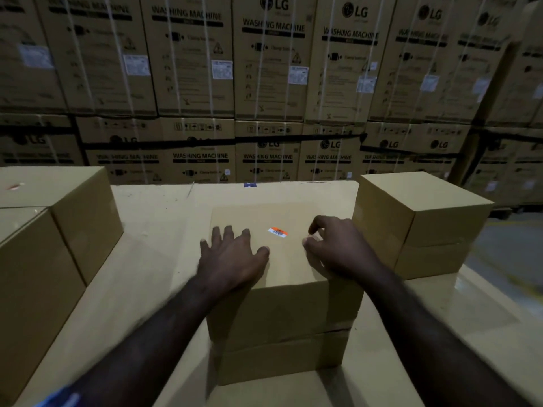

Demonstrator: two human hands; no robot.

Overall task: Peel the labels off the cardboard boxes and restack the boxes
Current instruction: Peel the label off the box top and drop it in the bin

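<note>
Orange label (pixel 277 232) waits unpeeled on the middle box (pixel 273 259).
Left hand (pixel 232 257) presses flat; right hand (pixel 332 248), loosely curled and empty, should lift a corner slowly.

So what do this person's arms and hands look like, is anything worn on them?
Both forearms are bare all the way to the hands. No gloves, rings, watch or bands show on the left hand or the right hand. The only clothing in view is a bit of blue sleeve at the bottom left corner, on the left arm. The picture is dim and slightly blurred, so fine details cannot be made out.
</note>
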